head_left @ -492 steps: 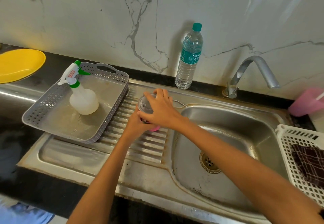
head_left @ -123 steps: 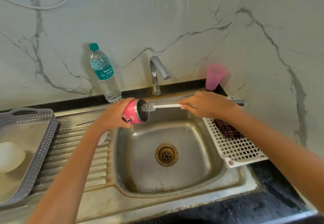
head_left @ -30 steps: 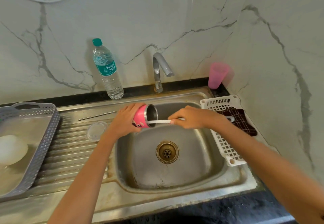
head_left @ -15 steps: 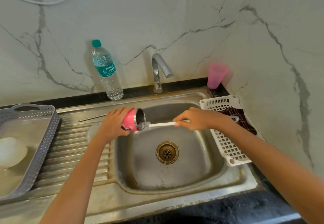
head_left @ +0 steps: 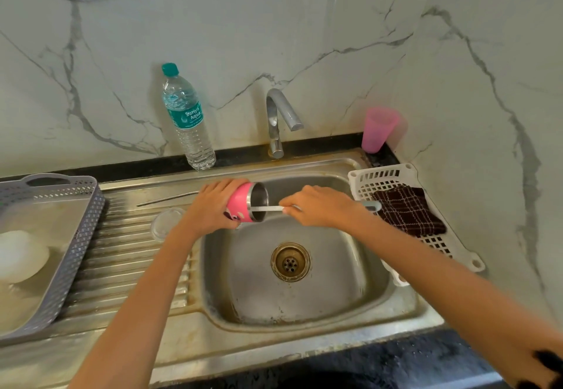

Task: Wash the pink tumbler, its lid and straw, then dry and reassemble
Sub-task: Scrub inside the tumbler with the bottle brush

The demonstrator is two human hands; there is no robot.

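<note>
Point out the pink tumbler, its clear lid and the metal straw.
pink tumbler (head_left: 238, 207), head view, on its pink side wall.
clear lid (head_left: 166, 223), head view, on its flat top.
metal straw (head_left: 166, 199), head view, on mid-shaft.

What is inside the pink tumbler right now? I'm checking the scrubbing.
A white brush handle runs into the pink tumbler from the right hand. The bristle head is hidden inside.

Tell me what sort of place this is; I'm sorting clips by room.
Most likely a home kitchen: a steel sink with a ribbed draining board, a tap against a marble wall, and a dish basket holding a cloth.
</note>
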